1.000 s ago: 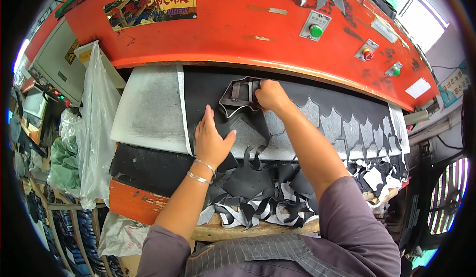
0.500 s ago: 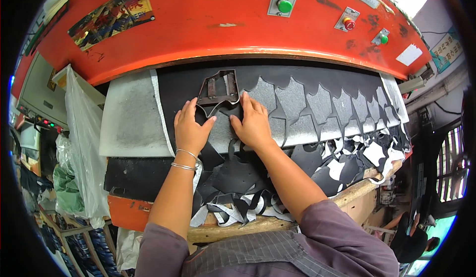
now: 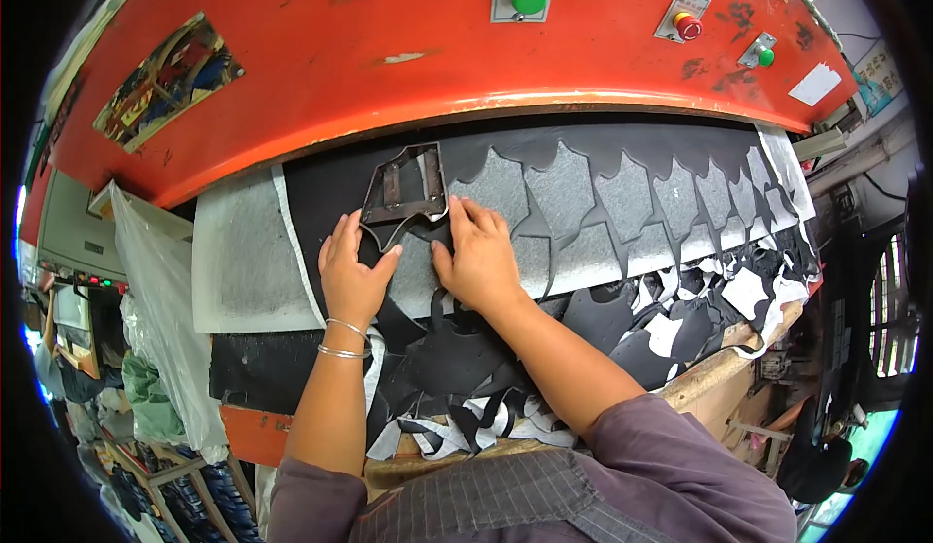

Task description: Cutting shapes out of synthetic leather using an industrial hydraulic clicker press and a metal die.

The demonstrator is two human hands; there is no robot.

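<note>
Metal die (image 3: 399, 213) flanked on black sheet (image 3: 328, 193)

It sits left of centre in the frame. The left hand (image 3: 355, 280) and right hand (image 3: 478, 256) touch its lower sides, fingers spread, neither clenched. Probably rigid and fairly heavy; the crossbars look best to hold.

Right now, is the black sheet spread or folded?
Spread: the black sheet lies flat over the pale board, which shows through its gaps. The die, left hand and right hand hide part.
</note>
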